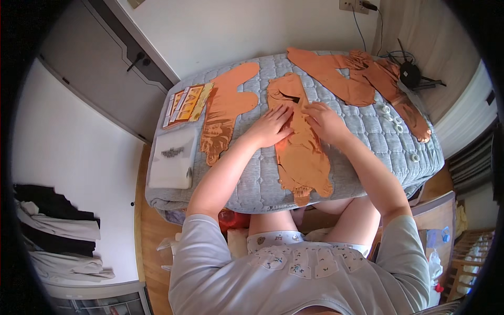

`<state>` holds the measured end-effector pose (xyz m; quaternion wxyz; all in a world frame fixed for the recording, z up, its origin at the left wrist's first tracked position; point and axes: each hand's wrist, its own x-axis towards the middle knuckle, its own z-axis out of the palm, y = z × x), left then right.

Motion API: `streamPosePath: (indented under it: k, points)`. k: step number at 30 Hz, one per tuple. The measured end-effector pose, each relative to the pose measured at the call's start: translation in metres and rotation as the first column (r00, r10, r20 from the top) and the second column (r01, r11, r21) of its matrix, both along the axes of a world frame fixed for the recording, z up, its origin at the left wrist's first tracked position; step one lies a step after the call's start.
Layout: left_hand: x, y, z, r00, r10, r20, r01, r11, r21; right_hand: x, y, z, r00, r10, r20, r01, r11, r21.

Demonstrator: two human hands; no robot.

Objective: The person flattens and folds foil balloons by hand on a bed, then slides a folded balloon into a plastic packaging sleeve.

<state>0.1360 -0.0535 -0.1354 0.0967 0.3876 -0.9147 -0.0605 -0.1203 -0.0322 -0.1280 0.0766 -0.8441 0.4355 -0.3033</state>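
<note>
A: What is being pressed in the middle of the frame?

B: A flat, uninflated orange foil balloon (pixel 299 142) is being held down on the grey quilted surface (pixel 362 131). It is lying in the centre, with its narrow end reaching toward the lower edge of the quilt.

A: How are the hands being kept?

B: The left hand (pixel 272 126) is being laid flat on the left side of the balloon, fingers spread wide and stretched out. The right hand (pixel 323 119) is being rested on its upper right part, also open and flat, fingers pointing to the upper left. Nothing is being gripped; the foil is only being pressed by both palms.

A: What else is being seen on the quilt?

B: A second orange foil balloon (pixel 228 105) is lying just left of the centre, apart from the hands. More orange foil pieces (pixel 362 79) are being spread at the upper right, with a black object (pixel 409 73) and cables near them. Small white rings (pixel 396 123) are lying at the right. At the left of the frame a white plastic bag (pixel 172 157) is placed, and above it a flat card package (pixel 186 103).
</note>
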Motion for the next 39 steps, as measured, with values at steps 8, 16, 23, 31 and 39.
streamPosePath:
  k: [8, 16, 23, 31, 39]
  points:
    - [0.007, 0.002, -0.003, 0.997, -0.064, -0.046, 0.060, 0.995, -0.077, 0.009, -0.001, -0.012, 0.996, 0.084, -0.015, -0.083, 0.995, 0.056]
    - [0.006, 0.000, -0.005, 0.996, -0.061, 0.064, 0.065, 0.996, -0.055, 0.010, -0.001, 0.001, 0.992, 0.126, 0.001, -0.126, 0.991, -0.042]
    - [0.008, -0.001, -0.006, 0.995, -0.036, 0.089, 0.040, 0.998, -0.051, 0.045, 0.055, 0.027, 0.865, 0.489, 0.110, -0.501, 0.849, 0.169]
    - [0.008, -0.006, -0.004, 0.998, -0.054, -0.035, 0.055, 0.998, 0.016, 0.049, 0.085, -0.003, 0.845, 0.464, -0.266, -0.446, 0.886, 0.128]
    - [0.033, -0.031, 0.007, 0.923, 0.225, -0.312, -0.286, 0.944, -0.165, 0.047, 0.086, -0.002, 0.845, 0.469, -0.256, -0.448, 0.883, 0.141]
